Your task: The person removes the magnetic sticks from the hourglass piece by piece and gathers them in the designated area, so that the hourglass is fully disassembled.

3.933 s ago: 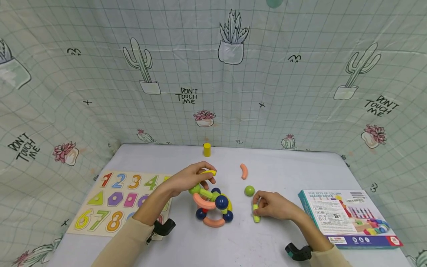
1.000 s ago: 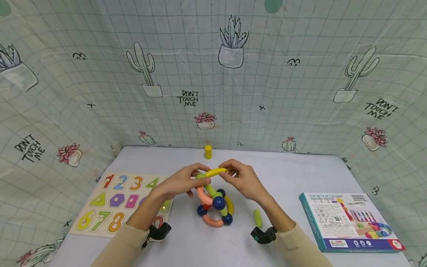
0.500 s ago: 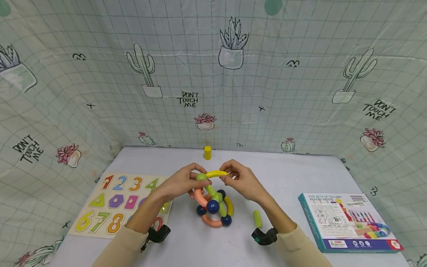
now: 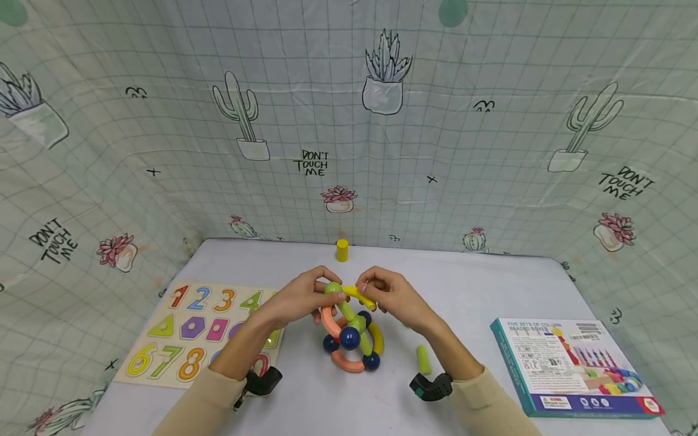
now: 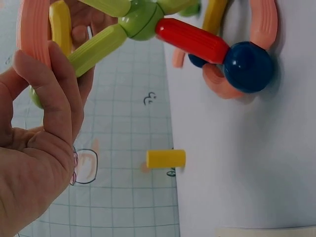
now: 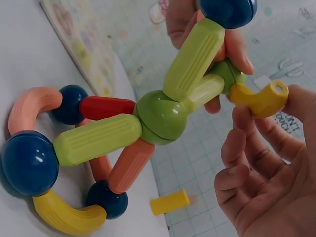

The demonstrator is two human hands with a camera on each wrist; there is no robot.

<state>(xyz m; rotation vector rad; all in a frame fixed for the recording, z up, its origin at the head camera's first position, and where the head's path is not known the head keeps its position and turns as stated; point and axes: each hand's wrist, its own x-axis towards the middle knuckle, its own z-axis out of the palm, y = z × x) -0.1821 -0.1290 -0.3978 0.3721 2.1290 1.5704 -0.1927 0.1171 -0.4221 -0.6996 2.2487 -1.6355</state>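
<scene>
Curved yellow stick pinched at one end, green ball at the other

Left of the fingers of the left hand lies a puzzle board with coloured numbers and shapes in it; the left forearm covers part of it. Well to the right of the fingers of the right hand, a flat printed box lies on the surface; what is inside it is hidden.

The left fingers are bent, with thumb and fingertips gripping the green ball at the top of a toy frame. The right thumb and index finger pinch the yellow stick by its outer end, and its inner end meets the ball, between the two sets of fingers. The other right fingers curl loosely below.

The frame, made of green, red, peach and yellow sticks joined by green and dark blue balls, reaches down below the left fingers, its lower ring on the surface. Beyond both sets of fingers, a yellow cylinder stands near the far edge. A short green stick lies nearer the person than the right fingers, just beside the right wrist.
</scene>
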